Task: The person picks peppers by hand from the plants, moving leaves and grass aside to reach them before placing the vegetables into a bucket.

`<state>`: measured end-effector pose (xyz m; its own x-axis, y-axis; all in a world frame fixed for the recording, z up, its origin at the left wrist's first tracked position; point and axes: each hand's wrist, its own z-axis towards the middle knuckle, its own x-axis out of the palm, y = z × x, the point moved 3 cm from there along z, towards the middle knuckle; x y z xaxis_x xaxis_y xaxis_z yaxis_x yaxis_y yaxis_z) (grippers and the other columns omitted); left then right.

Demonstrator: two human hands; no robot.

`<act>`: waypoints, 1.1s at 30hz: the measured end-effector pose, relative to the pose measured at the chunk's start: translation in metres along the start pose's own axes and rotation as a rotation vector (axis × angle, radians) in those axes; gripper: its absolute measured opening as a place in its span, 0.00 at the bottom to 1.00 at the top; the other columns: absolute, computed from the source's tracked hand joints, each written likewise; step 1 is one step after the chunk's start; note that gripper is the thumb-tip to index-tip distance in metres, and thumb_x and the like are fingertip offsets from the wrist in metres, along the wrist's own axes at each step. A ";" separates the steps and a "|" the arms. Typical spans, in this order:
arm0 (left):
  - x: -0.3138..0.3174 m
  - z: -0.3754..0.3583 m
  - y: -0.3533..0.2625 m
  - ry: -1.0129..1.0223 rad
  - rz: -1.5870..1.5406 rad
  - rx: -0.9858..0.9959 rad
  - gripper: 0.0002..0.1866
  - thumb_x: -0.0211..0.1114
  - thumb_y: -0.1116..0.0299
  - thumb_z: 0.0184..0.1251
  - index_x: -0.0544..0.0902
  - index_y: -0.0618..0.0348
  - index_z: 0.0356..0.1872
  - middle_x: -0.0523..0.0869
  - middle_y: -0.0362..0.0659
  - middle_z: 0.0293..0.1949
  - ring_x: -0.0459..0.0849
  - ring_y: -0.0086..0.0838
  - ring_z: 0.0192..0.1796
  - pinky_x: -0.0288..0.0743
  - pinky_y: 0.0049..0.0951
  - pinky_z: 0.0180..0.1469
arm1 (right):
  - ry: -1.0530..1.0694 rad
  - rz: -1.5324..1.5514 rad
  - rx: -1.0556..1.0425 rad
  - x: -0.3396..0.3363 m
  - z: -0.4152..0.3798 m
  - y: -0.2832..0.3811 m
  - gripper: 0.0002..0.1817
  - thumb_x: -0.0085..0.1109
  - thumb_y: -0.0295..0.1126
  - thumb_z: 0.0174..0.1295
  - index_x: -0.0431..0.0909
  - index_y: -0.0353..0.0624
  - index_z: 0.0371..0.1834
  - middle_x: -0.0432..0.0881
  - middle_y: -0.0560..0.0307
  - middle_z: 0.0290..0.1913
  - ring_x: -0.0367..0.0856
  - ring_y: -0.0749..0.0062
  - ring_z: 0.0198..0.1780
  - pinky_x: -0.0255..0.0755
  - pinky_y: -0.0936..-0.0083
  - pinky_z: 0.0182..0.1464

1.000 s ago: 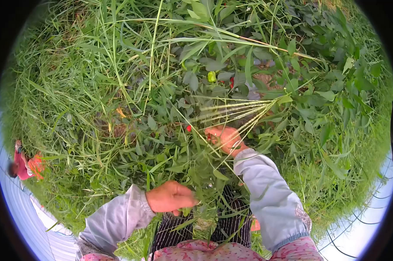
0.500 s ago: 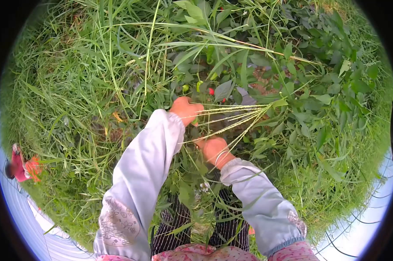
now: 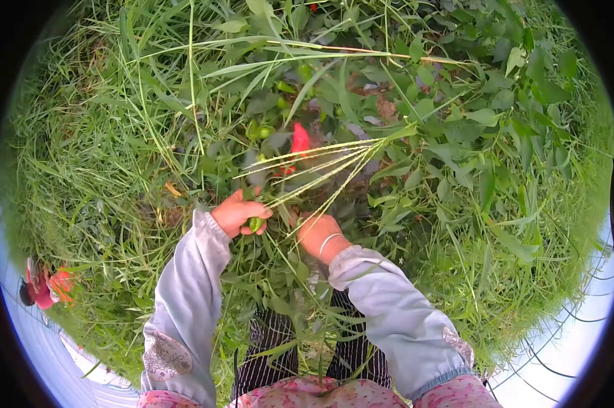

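My left hand (image 3: 239, 213) is closed around a green pepper (image 3: 256, 224), which shows between thumb and fingers amid the leaves. Just to its right, my right hand (image 3: 320, 236) has its fingers curled into the pepper plant; leaves and grass hide their tips and whatever they grip. Beyond both hands hangs a bright red pepper (image 3: 300, 139), with smaller red bits below it. Several green peppers, one of them (image 3: 264, 132) to the left of the red one, sit among the foliage. A pale grass seed head (image 3: 334, 170) fans out in front of my right hand.
Tall grass (image 3: 110, 156) crowds the left side, and leafy plants (image 3: 483, 136) fill the right. A long dry stalk (image 3: 388, 54) crosses the top. Another person (image 3: 40, 285) in red is low at the far left edge.
My left hand has moved left and toward me, and a green pepper now shows in it. My right hand has shifted slightly left. More of the red pepper is visible.
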<state>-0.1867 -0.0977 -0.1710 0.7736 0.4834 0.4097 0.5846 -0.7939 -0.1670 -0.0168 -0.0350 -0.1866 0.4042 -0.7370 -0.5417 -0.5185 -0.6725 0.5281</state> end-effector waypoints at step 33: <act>0.084 -0.018 0.062 -0.107 0.840 0.461 0.25 0.71 0.63 0.42 0.79 0.53 0.47 0.80 0.46 0.49 0.75 0.38 0.56 0.66 0.38 0.56 | -0.258 0.826 0.166 -0.083 -0.072 0.003 0.23 0.67 0.37 0.50 0.76 0.43 0.50 0.82 0.55 0.36 0.79 0.73 0.38 0.71 0.75 0.43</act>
<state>-0.0899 -0.1131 -0.1312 0.9882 -0.1276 -0.0843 -0.1492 -0.6845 -0.7136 0.0024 0.0194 -0.0928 -0.3201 -0.9320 -0.1701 -0.6807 0.1014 0.7255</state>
